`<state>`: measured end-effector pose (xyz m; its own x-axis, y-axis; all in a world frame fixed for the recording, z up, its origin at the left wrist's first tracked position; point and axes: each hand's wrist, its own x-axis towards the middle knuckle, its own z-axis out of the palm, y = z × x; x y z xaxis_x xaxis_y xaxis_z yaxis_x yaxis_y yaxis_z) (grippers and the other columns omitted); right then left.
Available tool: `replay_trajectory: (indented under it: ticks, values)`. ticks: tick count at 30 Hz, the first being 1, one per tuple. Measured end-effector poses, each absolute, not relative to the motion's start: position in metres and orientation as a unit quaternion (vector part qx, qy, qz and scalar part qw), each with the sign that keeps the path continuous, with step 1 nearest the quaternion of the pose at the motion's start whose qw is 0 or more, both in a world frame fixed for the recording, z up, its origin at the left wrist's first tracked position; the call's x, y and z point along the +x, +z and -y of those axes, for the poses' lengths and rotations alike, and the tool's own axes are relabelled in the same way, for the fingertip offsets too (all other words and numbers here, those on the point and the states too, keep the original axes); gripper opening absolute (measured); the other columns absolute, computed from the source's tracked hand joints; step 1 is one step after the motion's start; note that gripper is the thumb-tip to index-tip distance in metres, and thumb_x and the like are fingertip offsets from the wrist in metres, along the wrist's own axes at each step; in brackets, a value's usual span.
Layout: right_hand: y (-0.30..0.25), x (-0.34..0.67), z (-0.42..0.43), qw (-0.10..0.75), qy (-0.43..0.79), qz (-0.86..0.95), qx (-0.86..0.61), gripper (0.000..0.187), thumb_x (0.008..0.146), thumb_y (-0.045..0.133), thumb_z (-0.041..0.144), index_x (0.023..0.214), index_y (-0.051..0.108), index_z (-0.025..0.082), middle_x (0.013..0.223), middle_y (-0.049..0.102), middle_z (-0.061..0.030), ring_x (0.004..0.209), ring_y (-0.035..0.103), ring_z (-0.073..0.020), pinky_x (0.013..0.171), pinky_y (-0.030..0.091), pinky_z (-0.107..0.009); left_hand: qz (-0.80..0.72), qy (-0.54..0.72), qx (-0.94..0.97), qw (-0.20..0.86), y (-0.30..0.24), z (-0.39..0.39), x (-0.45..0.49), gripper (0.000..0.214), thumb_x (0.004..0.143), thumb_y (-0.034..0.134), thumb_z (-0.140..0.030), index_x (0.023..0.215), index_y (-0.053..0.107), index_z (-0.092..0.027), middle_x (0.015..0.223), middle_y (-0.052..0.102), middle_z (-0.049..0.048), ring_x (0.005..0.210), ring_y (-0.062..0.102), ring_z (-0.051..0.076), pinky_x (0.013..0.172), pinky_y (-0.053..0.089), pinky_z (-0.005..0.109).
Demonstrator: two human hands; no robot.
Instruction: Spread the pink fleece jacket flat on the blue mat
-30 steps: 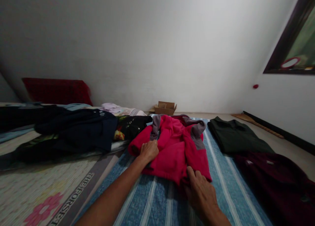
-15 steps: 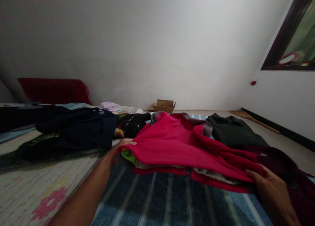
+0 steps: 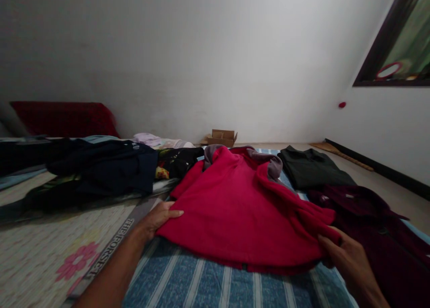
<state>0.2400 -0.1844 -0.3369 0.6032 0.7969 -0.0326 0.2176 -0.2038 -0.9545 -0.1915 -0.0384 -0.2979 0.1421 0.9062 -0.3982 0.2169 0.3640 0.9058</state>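
A red fleece jacket (image 3: 235, 205) with a grey collar lies spread on a blue striped blanket (image 3: 201, 283). My left hand (image 3: 157, 218) grips the jacket's lower left corner, thumb on top and fingers tucked under the cloth. My right hand (image 3: 346, 256) pinches the lower right corner, beside a dark maroon garment (image 3: 372, 223).
A folded dark green garment (image 3: 312, 167) lies beyond the maroon one. Dark navy and black clothes (image 3: 101, 171) are heaped on the left, over a floral mat (image 3: 50, 250). A red pillow (image 3: 63, 119) and a small cardboard box (image 3: 221, 138) sit by the wall.
The jacket was bunched up, then both hands lifted its bottom edge and pulled it apart and toward me. It now lies flat and spread, and the view has tilted down slightly.
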Motion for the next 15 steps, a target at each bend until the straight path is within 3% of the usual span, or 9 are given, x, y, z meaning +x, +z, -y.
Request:
replay_trajectory:
  ticks: [5,10,15]
  values:
    - [-0.338,0.242,0.196,0.543,0.348,0.296,-0.705,0.051,0.062,0.066,0.045,0.1,0.062,0.01,0.042,0.044,0.0063,0.04,0.04,-0.0113,0.038,0.031,-0.023,-0.601,0.306,0.507,0.537,-0.289,0.043,-0.208,0.038,0.051,0.077,-0.038,0.08,0.064,-0.018,0.08,0.072,0.003,0.075,0.067,0.022,0.066,0.052,0.029]
    - [-0.36,0.25,0.204,0.463,0.381,0.338,-0.725,0.044,0.062,0.061,0.041,0.096,0.063,0.012,0.045,0.041,0.0069,0.04,0.039,-0.0109,0.038,0.029,-0.023,-0.657,0.232,0.546,0.465,-0.304,0.049,-0.208,0.04,0.047,0.074,-0.043,0.074,0.064,-0.016,0.073,0.07,0.0033,0.067,0.065,0.024,0.056,0.049,0.029]
    - [-0.356,0.254,0.21,0.439,0.355,0.358,-0.743,0.043,0.066,0.058,0.042,0.097,0.062,0.013,0.047,0.044,0.0056,0.043,0.044,-0.0124,0.04,0.033,-0.023,-0.67,0.217,0.568,0.425,-0.302,0.051,-0.207,0.04,0.052,0.069,-0.046,0.079,0.063,-0.017,0.076,0.07,0.0026,0.069,0.064,0.023,0.056,0.048,0.028]
